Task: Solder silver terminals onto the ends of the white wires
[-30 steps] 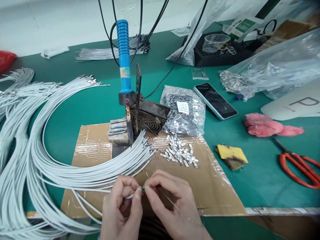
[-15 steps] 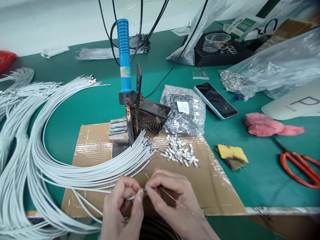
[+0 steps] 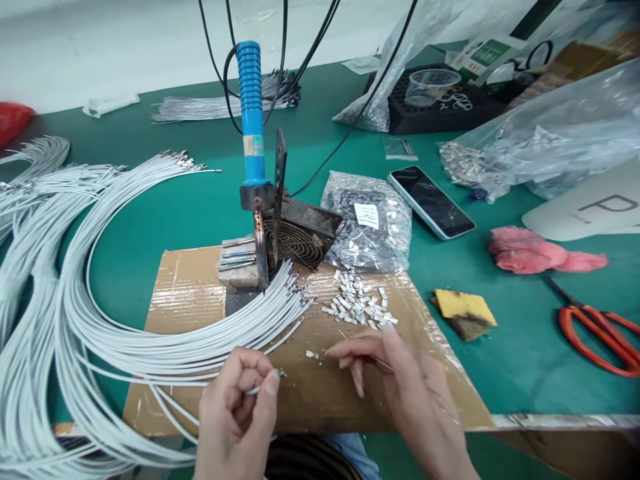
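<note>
Pinching a cable (image 3: 253, 391) with the left hand (image 3: 243, 413), thumb against forefinger, over the near part of the cardboard (image 3: 295, 407). Gripped close behind the coloured tip (image 3: 283, 375), probably for steadiness, with the end left exposed past the fingertips. Over the cardboard with the right hand (image 3: 414, 390), fingers stretched and thumb apart; too blurred to tell whether gripping the thin wire (image 3: 343, 334) or merely carrying it loosely. Just left of the right fingertips, a loose tab (image 3: 312, 355); just beyond them, a heap of tabs (image 3: 363, 303), likely placed there for easy reach. Beyond the left fingers, a bundle (image 3: 175, 353) of white cables, ends gathered together, perhaps against tangling. Farther beyond, the iron (image 3: 251, 107), mounted upright and tip down, seemingly to spare a hand. Well right of the right fingers, the sponge (image 3: 465, 307) and scissors (image 3: 600, 340), presumably parked aside for working room.
</note>
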A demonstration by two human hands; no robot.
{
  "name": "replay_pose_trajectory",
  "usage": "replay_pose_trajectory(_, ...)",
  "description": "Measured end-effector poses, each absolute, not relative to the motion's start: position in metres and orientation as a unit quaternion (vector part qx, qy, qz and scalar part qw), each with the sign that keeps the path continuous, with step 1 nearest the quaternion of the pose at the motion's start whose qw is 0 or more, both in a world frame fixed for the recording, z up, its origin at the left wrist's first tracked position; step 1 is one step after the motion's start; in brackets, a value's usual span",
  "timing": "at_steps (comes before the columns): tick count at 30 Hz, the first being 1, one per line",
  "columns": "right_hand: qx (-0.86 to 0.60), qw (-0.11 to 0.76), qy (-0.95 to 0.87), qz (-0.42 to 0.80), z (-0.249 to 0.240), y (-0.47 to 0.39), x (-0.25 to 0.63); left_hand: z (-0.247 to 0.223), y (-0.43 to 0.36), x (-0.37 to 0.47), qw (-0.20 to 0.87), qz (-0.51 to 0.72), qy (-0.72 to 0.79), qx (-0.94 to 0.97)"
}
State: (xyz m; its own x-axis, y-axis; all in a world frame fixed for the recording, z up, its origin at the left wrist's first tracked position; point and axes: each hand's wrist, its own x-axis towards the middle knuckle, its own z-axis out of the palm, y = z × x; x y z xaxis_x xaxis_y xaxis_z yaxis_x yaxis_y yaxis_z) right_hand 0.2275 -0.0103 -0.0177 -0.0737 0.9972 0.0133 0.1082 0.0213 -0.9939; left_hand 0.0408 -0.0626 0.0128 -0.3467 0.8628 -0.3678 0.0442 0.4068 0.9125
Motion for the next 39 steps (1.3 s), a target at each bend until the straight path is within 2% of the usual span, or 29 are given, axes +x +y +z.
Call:
replay_pose_trajectory(4, -0.505, 0.355, -0.718, 0.322, -0.03, -0.012, 0.227, 0.018, -0.057, 0.039, 0.474, 0.433, 0.698, 0.315)
replay_pose_trajectory(10, -0.466, 0.372, -0.774, 0.214, -0.052, -0.015, 0.209, 0.03, -0.049, 0.043, 0.483, 0.454, 0.699, 0.268)
replay_pose_trajectory(16, -0.475, 0.395, -0.761, 0.196, -0.049, -0.011, 0.209, 0.031, -0.045, 0.042, 0.465, 0.483, 0.685, 0.285)
replay_pose_trajectory(27, -0.585, 0.403, -0.611, 0.35, -0.046, -0.018, 0.213, 0.029, -0.043, 0.04, 0.459, 0.459, 0.698, 0.3)
replay_pose_trajectory(31, -0.582, 0.407, -0.574, 0.407, -0.033, -0.021, 0.208, 0.027, -0.043, 0.042, 0.458, 0.469, 0.695, 0.294)
replay_pose_trajectory(39, -0.503, 0.434, -0.355, 0.659, -0.003, -0.028, 0.179, 0.024, -0.046, 0.045, 0.427, 0.466, 0.701, 0.331)
